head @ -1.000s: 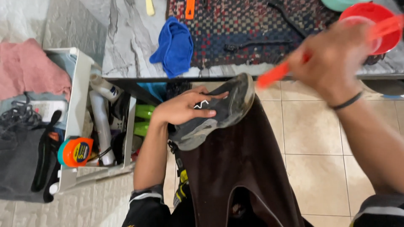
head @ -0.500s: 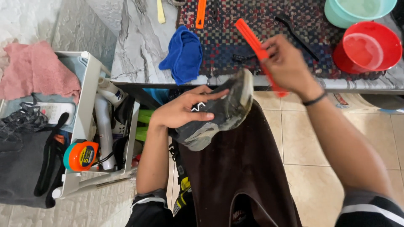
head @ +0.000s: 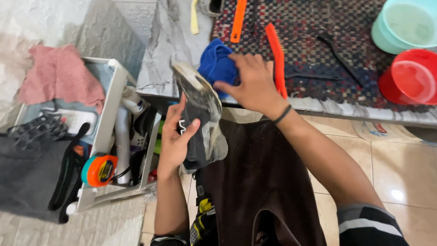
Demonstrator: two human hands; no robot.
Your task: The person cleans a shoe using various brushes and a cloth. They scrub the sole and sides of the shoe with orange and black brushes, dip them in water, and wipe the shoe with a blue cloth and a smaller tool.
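My left hand (head: pixel 176 139) grips a dirty black shoe (head: pixel 201 114) with a pale worn sole, held upright over my dark apron (head: pixel 255 182). My right hand (head: pixel 250 82) reaches over the table edge and rests its fingers on a crumpled blue cloth (head: pixel 217 66). An orange brush (head: pixel 276 57) lies on the patterned mat (head: pixel 314 41) just right of that hand, no longer held.
A red bowl (head: pixel 414 75) and a teal bowl (head: pixel 403 25) with water stand at the right of the marble table (head: pixel 170 50). A black brush (head: pixel 339 52) lies on the mat. A white rack (head: pixel 111 136) at left holds bottles, an orange tape measure (head: pixel 99 169), cloths.
My right hand put the orange brush down on the mat and moved left onto the blue cloth. My left hand turned the shoe upright, toe up.
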